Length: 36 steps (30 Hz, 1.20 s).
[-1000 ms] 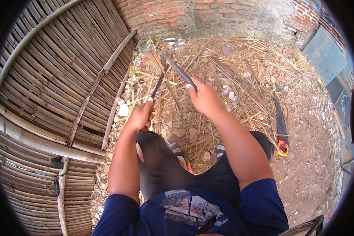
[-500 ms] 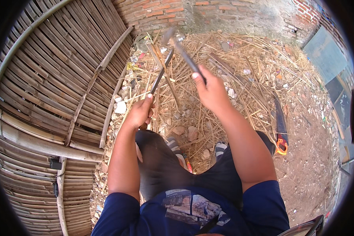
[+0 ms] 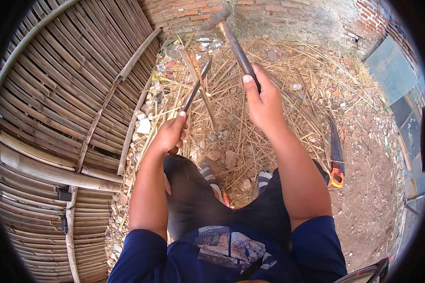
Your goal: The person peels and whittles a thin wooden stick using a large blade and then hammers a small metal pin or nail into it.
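My right hand (image 3: pixel 265 101) is closed round the dark handle of a hammer (image 3: pixel 241 55), its head raised at the far side, in front of the brick wall. The hammer is apart from everything else. In my left hand (image 3: pixel 171 133) is a machete (image 3: pixel 197 87), its dark blade pointing away and to the right. A bit of brown handle shows below my fingers. The blade lies across a split piece of bamboo or wood (image 3: pixel 191 66) standing at a tilt, and seems lodged in it; how deep I cannot tell.
Straw-like slivers (image 3: pixel 231 113) and stones cover the ground before my feet. A handsaw (image 3: pixel 335 148) with an orange handle lies to the right. A bamboo-slat wall (image 3: pixel 56 94) rises at the left, a brick wall (image 3: pixel 288 21) at the back, grey-blue panels (image 3: pixel 392 63) at the right.
The hammer has swung up and away from the blade, my right hand rising slightly and shifting right with it. My left hand and the machete have hardly moved.
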Each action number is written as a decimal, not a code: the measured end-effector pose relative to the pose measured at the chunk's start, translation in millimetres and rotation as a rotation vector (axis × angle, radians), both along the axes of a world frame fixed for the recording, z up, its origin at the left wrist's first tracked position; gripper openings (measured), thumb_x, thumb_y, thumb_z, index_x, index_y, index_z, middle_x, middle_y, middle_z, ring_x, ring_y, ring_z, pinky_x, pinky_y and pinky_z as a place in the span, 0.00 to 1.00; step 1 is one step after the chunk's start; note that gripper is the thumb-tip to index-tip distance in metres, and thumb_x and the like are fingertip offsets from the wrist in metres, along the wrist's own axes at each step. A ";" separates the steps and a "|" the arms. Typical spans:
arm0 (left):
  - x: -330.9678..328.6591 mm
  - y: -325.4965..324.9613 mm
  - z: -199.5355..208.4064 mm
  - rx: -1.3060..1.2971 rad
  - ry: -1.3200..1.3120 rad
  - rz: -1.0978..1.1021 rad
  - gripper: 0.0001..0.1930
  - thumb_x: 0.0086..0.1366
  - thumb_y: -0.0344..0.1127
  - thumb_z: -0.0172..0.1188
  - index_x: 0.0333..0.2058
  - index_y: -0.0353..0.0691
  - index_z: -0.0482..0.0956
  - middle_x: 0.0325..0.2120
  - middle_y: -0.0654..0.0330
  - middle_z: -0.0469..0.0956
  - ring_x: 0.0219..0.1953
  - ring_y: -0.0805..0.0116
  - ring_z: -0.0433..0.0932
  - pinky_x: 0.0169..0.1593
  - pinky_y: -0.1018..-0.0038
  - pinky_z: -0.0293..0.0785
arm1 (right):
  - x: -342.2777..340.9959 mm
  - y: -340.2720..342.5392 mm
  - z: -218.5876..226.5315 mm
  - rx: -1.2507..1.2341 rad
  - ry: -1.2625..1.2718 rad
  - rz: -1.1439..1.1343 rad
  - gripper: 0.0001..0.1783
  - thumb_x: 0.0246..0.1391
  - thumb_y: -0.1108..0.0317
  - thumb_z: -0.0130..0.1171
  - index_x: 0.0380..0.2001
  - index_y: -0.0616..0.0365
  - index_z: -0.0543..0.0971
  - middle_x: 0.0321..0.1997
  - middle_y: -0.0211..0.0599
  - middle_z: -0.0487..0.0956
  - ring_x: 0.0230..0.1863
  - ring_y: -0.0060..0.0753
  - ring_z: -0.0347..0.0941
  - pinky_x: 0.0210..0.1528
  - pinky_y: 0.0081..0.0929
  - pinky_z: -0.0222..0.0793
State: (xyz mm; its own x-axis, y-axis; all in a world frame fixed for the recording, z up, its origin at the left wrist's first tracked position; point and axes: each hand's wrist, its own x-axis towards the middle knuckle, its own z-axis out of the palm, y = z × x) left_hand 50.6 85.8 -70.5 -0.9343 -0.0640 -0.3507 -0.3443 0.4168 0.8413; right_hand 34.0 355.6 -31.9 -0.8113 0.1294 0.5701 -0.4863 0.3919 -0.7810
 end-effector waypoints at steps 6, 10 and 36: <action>-9.2 -5.6 -5.3 0.045 0.009 -0.024 0.33 0.71 0.65 0.45 0.38 0.33 0.75 0.18 0.64 0.68 0.15 0.72 0.67 0.21 0.72 0.66 | -21.2 -10.5 -46.5 0.395 -0.370 0.046 0.25 0.68 0.54 0.50 0.61 0.57 0.71 0.28 0.48 0.81 0.27 0.42 0.80 0.32 0.38 0.74; -11.6 -5.4 -3.6 0.042 0.015 -0.009 0.32 0.72 0.64 0.44 0.37 0.33 0.74 0.18 0.64 0.66 0.15 0.73 0.65 0.21 0.71 0.66 | -19.0 -16.6 -27.6 0.310 -0.449 0.041 0.25 0.67 0.54 0.51 0.60 0.56 0.72 0.29 0.48 0.82 0.27 0.43 0.80 0.32 0.39 0.74; -38.2 -11.7 -11.2 -0.669 0.145 -0.108 0.36 0.55 0.64 0.67 0.39 0.29 0.78 0.29 0.48 0.81 0.32 0.55 0.82 0.38 0.62 0.77 | -23.2 -19.5 -35.7 0.385 -0.538 0.017 0.21 0.67 0.56 0.48 0.58 0.53 0.72 0.31 0.50 0.82 0.34 0.55 0.80 0.39 0.50 0.73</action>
State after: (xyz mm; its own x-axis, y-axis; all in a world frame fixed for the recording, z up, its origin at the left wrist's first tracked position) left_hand 12.4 74.1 -81.6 -0.9820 -0.1270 -0.1395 -0.1753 0.8876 0.4259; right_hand 10.8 336.1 -67.6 -0.9960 -0.0184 0.0878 -0.0764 0.6874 -0.7222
